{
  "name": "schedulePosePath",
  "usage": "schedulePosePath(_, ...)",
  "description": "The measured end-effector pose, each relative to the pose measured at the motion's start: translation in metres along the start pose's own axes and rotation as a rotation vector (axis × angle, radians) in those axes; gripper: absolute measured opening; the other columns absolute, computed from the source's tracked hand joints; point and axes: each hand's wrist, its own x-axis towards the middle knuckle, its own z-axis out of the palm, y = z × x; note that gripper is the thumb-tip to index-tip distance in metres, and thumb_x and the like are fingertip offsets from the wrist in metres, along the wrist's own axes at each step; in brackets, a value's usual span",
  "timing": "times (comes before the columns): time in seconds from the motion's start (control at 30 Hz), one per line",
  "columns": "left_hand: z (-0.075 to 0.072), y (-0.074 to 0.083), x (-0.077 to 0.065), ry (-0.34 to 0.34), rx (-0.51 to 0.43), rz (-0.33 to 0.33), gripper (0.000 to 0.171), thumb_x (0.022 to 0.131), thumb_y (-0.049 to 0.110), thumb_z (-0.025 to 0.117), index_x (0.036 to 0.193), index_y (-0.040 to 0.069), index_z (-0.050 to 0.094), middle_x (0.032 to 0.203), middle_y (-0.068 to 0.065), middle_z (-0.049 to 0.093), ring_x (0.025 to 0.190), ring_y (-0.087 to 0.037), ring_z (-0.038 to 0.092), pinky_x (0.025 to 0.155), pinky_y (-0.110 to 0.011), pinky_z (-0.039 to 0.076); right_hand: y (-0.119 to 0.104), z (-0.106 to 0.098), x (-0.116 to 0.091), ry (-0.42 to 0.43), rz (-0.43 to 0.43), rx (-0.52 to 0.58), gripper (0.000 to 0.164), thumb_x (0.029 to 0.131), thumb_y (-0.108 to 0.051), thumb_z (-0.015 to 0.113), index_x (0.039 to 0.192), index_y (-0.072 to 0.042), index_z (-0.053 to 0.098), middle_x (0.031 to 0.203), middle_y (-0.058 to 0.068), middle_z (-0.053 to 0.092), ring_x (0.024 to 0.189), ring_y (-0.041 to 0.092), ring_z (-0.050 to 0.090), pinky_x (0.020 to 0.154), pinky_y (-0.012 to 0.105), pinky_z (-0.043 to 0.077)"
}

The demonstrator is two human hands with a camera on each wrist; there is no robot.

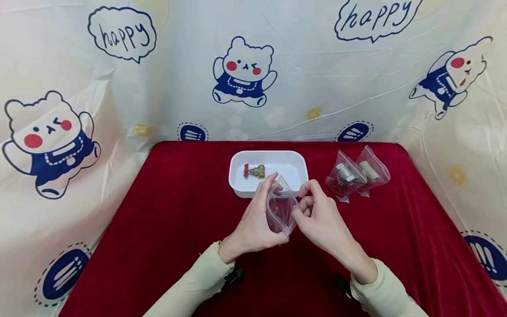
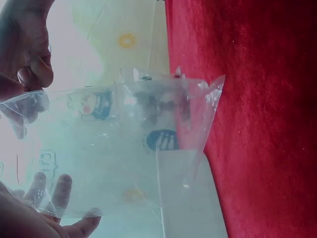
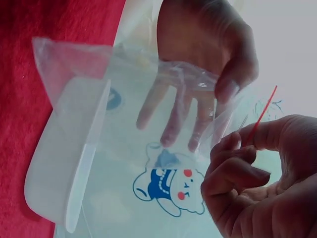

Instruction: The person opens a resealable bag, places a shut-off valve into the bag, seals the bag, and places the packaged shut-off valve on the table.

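Observation:
A clear zip bag (image 1: 282, 211), its mouth spread wide, hangs between the two hands above the front of the white tray. My left hand (image 1: 255, 220) holds it from the left, thumb at the near end of the mouth and fingers along the side. My right hand (image 1: 322, 215) pinches the bag's right edge with curled fingers. A thin red line (image 3: 266, 110) shows by the right fingertips in the right wrist view. No contents are visible inside the bag. Behind it, a brass valve with a red handwheel (image 1: 255, 171) lies in the white tray (image 1: 297, 160).
Right of the tray lie two filled clear bags: one with metal fittings (image 1: 345, 174) and something red, the other with a pale cylindrical piece (image 1: 369, 171). Dark red cloth (image 1: 178, 198) covers the table. A printed curtain (image 1: 190, 79) stands behind and at both sides.

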Motion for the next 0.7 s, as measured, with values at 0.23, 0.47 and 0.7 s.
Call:
schedulePosePath(0.23,-0.001,0.001,-0.001,0.004,0.024,0.006,0.132,0.063,0.026,0.089,0.169,0.027,0.010,0.150,-0.003,0.042,0.133,-0.021,0.047,0.104,-0.043,0.049,-0.001,-0.001,-0.002,-0.102,-0.137,-0.053,0.021,0.099,-0.006,0.069,0.116,-0.018,0.064,0.078,-0.008,0.061,0.064,0.011,0.054,0.054,0.028,0.047)
schedulePosePath(0.47,-0.009,-0.004,-0.001,-0.040,0.034,-0.035,0.129,0.066,0.031,0.089,0.169,0.031,0.011,0.150,-0.008,0.044,0.129,-0.024,0.051,0.101,-0.043,0.051,-0.001,-0.006,-0.015,-0.253,-0.200,-0.097,0.012,0.103,-0.031,0.072,0.114,-0.029,0.075,0.097,-0.015,0.063,0.081,0.009,0.058,0.066,0.027,0.051)
schedulePosePath(0.7,-0.021,-0.008,-0.003,-0.098,0.089,-0.092,0.124,0.064,0.027,0.087,0.166,0.037,0.017,0.147,0.001,0.045,0.124,-0.017,0.052,0.098,-0.043,0.053,0.006,-0.006,-0.025,-0.192,-0.450,-0.258,0.021,0.091,-0.019,0.085,0.110,-0.025,0.080,0.113,-0.006,0.056,0.098,0.008,0.053,0.079,0.025,0.051)
